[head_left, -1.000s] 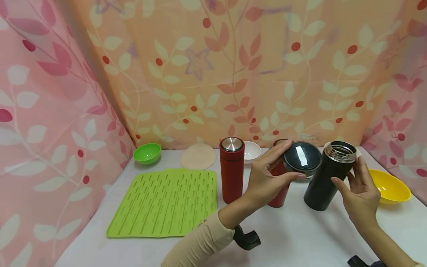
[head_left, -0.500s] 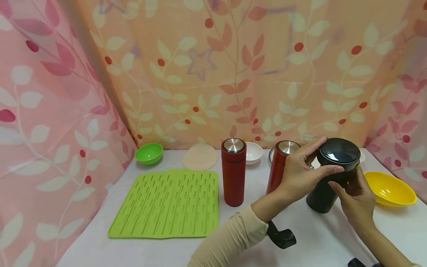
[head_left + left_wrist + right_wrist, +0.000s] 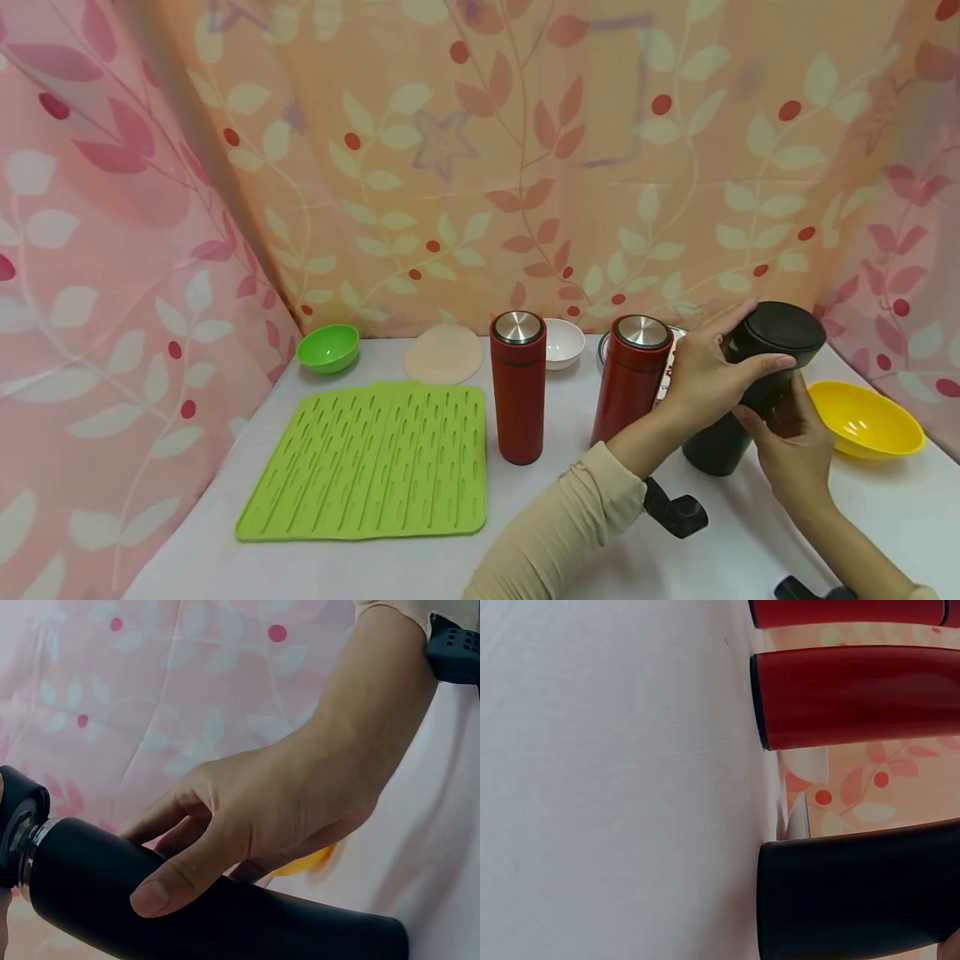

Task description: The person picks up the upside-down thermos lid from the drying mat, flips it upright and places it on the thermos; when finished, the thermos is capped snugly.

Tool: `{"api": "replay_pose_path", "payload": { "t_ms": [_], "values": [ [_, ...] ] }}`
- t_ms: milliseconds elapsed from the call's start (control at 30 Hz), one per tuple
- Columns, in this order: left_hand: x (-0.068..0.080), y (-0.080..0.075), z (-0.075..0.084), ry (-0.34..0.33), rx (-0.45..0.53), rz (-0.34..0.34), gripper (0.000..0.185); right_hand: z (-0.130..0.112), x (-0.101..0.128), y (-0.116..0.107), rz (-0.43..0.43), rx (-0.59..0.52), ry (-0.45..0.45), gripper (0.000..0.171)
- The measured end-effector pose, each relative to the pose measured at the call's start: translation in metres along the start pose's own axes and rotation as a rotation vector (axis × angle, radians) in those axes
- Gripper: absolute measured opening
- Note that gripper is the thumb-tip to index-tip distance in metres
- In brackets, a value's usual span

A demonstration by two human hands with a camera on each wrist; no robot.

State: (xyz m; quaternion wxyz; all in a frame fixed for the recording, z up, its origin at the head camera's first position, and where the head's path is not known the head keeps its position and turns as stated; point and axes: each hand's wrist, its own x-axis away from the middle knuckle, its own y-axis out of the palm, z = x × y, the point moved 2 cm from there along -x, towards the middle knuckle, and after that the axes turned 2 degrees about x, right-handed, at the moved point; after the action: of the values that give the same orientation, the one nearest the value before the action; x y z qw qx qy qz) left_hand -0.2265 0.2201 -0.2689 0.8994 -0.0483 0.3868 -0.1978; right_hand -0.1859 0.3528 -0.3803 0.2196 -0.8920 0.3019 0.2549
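A black vacuum flask [image 3: 723,442] stands with its base on the white table. My left hand [image 3: 705,375] pinches its wide black lid [image 3: 787,323] between thumb and fingers at the flask's top. In the left wrist view the lid [image 3: 30,791] meets the neck at a slight angle, and a silver metal ring [image 3: 34,855] shows below it. My right hand [image 3: 795,442] grips the flask's upper body, its thumb on the near side. The right wrist view shows the flask's lower part [image 3: 847,892], with a bit of a finger at the corner.
Two red flasks with steel tops, one nearer [image 3: 633,375] and one farther left [image 3: 519,392], stand upright. A yellow bowl [image 3: 866,421] sits at right, a green mat [image 3: 367,458] at left. Behind are a green bowl [image 3: 328,348], white bowl [image 3: 562,343] and beige disc [image 3: 444,354].
My left hand has carried the lid rightward from beside the flask onto its mouth, covering the threaded neck in the head view. My right hand has stayed on the flask.
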Motion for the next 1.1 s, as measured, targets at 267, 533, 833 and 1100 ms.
{"api": "replay_pose_path", "payload": {
  "t_ms": [267,533,833,1100],
  "values": [
    [-0.009,0.004,-0.008,-0.016,-0.095,0.016,0.069,0.001,-0.001,0.001,-0.003,-0.045,-0.015,0.086],
    [-0.011,0.003,-0.01,-0.038,-0.126,0.013,0.065,0.001,-0.001,0.003,-0.011,-0.087,0.013,0.086],
    [-0.013,0.005,-0.014,-0.084,-0.071,0.059,0.061,0.002,-0.001,0.004,-0.006,-0.085,0.014,0.084],
    [-0.005,0.012,-0.019,-0.061,-0.072,0.103,0.061,0.0,-0.001,0.002,-0.012,-0.141,0.012,0.086]
  ]
}}
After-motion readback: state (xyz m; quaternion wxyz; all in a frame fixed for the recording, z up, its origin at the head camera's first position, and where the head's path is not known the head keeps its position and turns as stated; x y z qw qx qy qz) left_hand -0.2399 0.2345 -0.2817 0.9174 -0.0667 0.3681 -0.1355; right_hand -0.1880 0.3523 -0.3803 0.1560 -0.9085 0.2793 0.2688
